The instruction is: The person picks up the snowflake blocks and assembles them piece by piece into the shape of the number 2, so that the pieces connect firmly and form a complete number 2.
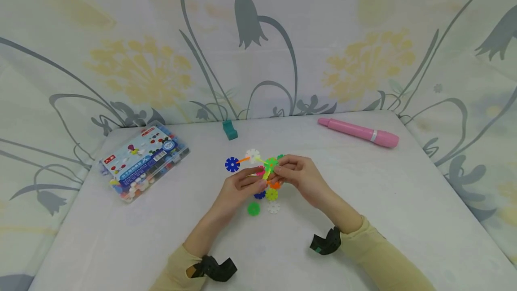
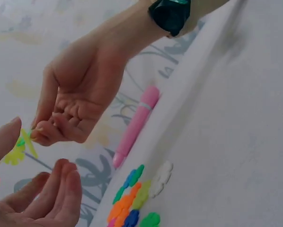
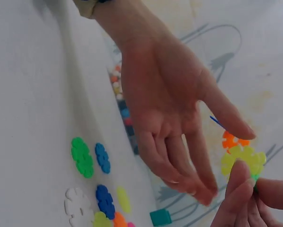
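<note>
The head view looks forward and down from above at the whole worktop (image 1: 404, 201). Each wrist view sits close and low, facing the opposite hand across the worktop. All three share the loose snowflake pieces (image 1: 262, 201).

The only printing in view is on the lid of the clear plastic box (image 1: 146, 161) of coloured pieces, at the far left of the table. It carries a red tab, a blue band with pale characters and a round blue badge, but all of it is too small and blurred to read. No other thing shows lettering or numbers.
</note>
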